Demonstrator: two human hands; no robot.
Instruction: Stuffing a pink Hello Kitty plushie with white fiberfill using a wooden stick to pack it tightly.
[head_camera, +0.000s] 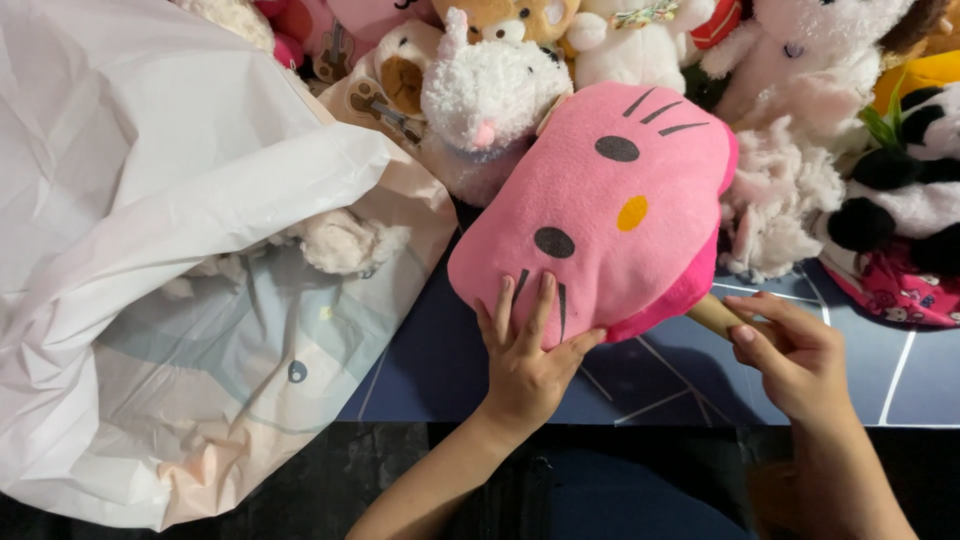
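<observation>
A big pink plush cat head (600, 205) with black oval eyes, a yellow nose and black whiskers lies tilted on a dark blue mat (440, 360). My left hand (525, 355) rests flat on its lower edge, fingers spread over the whiskers. My right hand (795, 355) is closed around a tan wooden stick (715, 315) that goes into the plush from the lower right.
A large white plastic bag (150, 230) holding loose white stuffing fills the left side. Behind the pink plush stand several soft toys: a white fluffy animal (490, 95), a pale pink fluffy one (790, 180), a black-and-white one (905, 195) at the right.
</observation>
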